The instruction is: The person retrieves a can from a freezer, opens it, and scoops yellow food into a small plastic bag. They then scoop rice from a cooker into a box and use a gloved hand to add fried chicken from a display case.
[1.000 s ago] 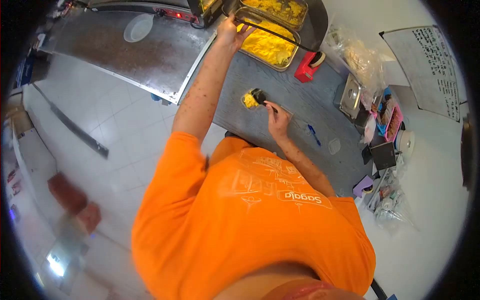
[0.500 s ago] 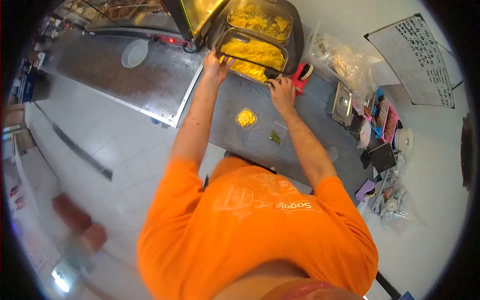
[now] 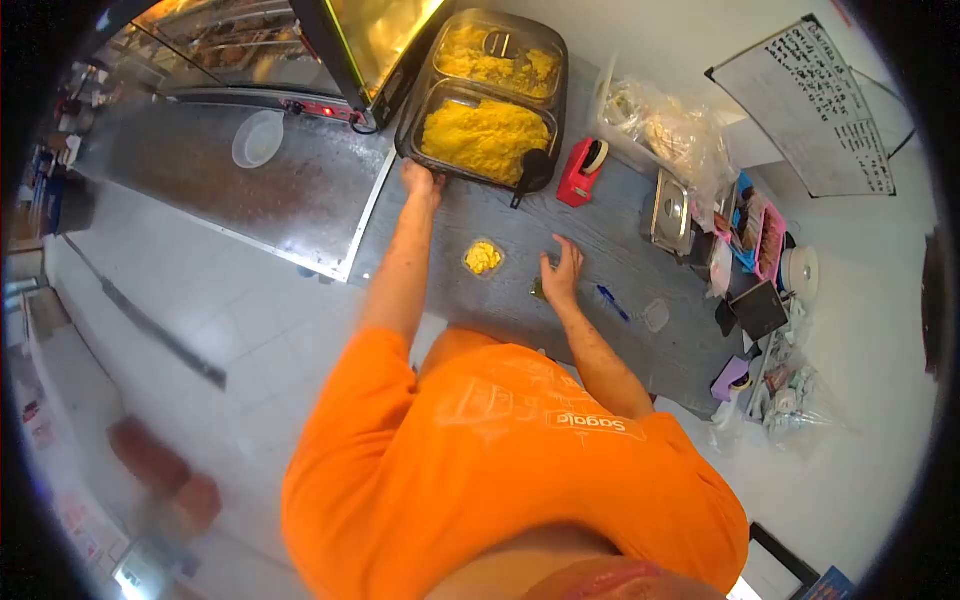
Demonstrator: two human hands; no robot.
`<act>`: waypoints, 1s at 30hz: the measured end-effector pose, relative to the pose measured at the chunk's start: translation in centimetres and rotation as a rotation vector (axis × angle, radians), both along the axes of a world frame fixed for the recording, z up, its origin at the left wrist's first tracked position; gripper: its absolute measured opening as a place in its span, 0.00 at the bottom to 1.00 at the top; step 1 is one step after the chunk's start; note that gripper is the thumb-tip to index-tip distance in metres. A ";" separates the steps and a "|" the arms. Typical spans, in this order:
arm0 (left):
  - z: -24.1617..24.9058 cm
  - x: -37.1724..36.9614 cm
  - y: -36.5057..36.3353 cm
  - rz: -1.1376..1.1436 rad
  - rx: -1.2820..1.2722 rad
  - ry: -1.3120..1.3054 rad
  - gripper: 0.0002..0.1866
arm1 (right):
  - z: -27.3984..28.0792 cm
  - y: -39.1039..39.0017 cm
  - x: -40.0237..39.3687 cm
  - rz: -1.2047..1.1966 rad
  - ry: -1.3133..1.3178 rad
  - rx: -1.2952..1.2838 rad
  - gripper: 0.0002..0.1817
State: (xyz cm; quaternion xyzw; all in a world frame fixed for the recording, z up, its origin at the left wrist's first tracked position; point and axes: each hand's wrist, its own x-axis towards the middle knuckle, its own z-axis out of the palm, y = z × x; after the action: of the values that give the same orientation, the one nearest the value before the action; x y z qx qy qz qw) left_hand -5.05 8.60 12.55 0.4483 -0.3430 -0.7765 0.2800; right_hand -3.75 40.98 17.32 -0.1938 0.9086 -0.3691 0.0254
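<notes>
A large dark tub (image 3: 402, 135) holds two metal trays of yellow food, the nearer one heaped (image 3: 485, 135). A see-through lid (image 3: 497, 42) lies over them. My left hand (image 3: 422, 182) is closed at the lid's near left corner, its fingertips partly hidden. A black scoop (image 3: 535, 170) sits at the near right corner, its handle sticking out over the rim. My right hand (image 3: 565, 272) hovers above the counter, holding nothing, fingers apart. Beside it is a small bag of green herbs (image 3: 538, 289), mostly covered by the hand. A small clear tub of yellow pieces (image 3: 483, 257) stands between my hands.
A red tape dispenser (image 3: 580, 175) stands right of the dark tub. A blue pen (image 3: 612, 303) and a clear lid (image 3: 656, 315) lie on the counter. Further right are a metal container (image 3: 668, 212) and bagged items (image 3: 680, 130). A heated display case (image 3: 330, 60) and white bowl (image 3: 258, 139) are at left.
The lid, earlier tilted up in both hands, now lies down over the trays. My right hand has let go and moved back toward me, over the herb bag. My left hand stays at the corner.
</notes>
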 end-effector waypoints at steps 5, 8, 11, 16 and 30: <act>-0.6 0.2 -1.0 0.032 0.395 0.189 0.19 | -3.5 1.1 -1.2 -0.007 -0.374 -0.231 0.17; 1.4 1.0 -0.1 -0.019 0.300 0.110 0.22 | -4.3 0.2 -0.9 0.103 -0.449 -0.246 0.15; 2.9 1.6 0.8 0.063 0.336 0.063 0.26 | -5.2 -0.9 -0.8 0.119 -0.471 -0.296 0.14; 1.5 5.4 3.4 -0.103 0.046 -0.082 0.29 | -4.2 -1.9 -1.1 0.085 -0.578 -0.292 0.14; 3.3 13.0 14.3 -0.962 -1.239 -0.321 0.56 | 0.5 11.4 0.4 -0.273 0.085 0.200 0.19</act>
State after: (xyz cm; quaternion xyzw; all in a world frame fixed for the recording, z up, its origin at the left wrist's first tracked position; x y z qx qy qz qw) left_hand 7.92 22.93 15.81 0.1204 -0.9037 -0.4066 0.0599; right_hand -3.33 52.43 17.79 -0.0805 0.9589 -0.2684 -0.0440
